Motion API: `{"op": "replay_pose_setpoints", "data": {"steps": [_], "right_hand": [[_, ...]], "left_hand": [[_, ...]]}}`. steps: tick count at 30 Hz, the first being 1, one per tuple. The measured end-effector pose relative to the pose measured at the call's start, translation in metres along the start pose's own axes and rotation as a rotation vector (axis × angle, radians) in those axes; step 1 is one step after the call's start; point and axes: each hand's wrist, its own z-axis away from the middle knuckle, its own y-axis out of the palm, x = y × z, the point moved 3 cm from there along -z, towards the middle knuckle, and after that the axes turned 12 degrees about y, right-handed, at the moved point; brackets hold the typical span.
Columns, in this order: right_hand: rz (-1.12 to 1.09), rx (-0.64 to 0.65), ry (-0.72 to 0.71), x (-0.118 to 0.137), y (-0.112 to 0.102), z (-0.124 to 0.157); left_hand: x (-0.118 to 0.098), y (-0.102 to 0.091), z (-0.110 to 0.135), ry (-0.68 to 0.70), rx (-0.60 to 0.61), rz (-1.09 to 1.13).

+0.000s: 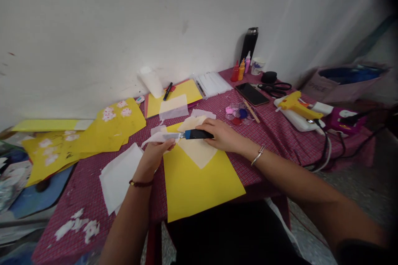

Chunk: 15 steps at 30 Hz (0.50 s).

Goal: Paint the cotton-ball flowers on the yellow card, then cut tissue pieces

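Note:
My right hand (217,133) is closed around the black-and-blue handle of a utility knife (196,134). Its grey blade points left, lying against a folded white tissue (154,138). Thumb and fingers of my left hand (158,152) pinch that tissue beside the blade. Beneath both hands is a yellow sheet (199,192), with a cream paper square (200,155) turned cornerwise on it. Small pieces of thin white paper (202,114) lie just behind the hands. A stack of white tissue squares (120,176) rests left of the yellow sheet.
Yellow sheets with pink-white blossoms (115,126) overlap at the left, near torn white scraps (77,225). A paper roll (151,82) stands by the wall. On the right are a phone (251,93), scissors (275,87), paint bottles (241,70) and a corded yellow glue gun (298,105).

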Motion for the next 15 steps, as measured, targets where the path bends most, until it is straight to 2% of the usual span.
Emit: {"op": "replay_pose_setpoints", "data": {"steps": [8,11,15], "right_hand": [[0.010,0.023,-0.013,0.000,0.002,0.001],[-0.022,0.039,-0.040,-0.005,0.000,0.000],[-0.068,0.044,-0.052,-0.013,-0.004,-0.003]], "left_hand": [[-0.004,0.008,0.001,0.051,0.093,0.019],[-0.003,0.002,0.001,0.025,0.140,-0.005],[-0.005,-0.011,0.000,0.027,0.123,-0.073]]}}
